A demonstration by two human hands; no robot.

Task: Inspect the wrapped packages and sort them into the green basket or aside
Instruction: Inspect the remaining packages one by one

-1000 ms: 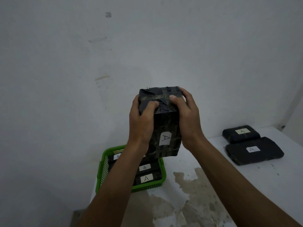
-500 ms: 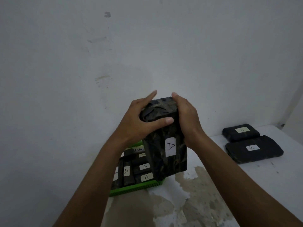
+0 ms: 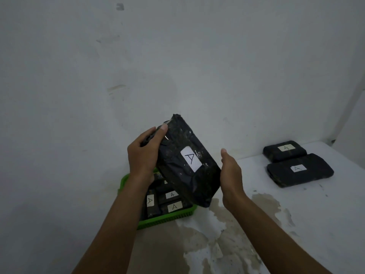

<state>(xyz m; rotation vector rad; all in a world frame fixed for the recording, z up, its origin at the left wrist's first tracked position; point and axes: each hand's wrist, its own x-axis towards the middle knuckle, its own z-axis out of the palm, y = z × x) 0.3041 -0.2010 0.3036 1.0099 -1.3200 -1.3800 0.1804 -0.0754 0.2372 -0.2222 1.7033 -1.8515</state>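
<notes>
The black wrapped package [image 3: 189, 165] is held in the air above the right end of the green basket [image 3: 167, 215], tilted so its broad face and white label [image 3: 191, 159] marked "A" turn up toward the camera, which suits a check of the marking and the wrap. The left hand [image 3: 145, 155] carries it alone, fingers closed over the upper left edge with the thumb pressed across the top corner. The right hand [image 3: 231, 173] stands just right of the package with fingers open and loosely curved, holding nothing; whether it touches the package's edge cannot be told, but it seems placed to catch or steady it. In the basket below, several smaller black packages [image 3: 171, 202] lie packed with their labels up. Far to the right on the white table [image 3: 296, 214], two more packages [image 3: 296, 167] lie flat, touching each other, well apart from the basket: probably the set-aside pile.
</notes>
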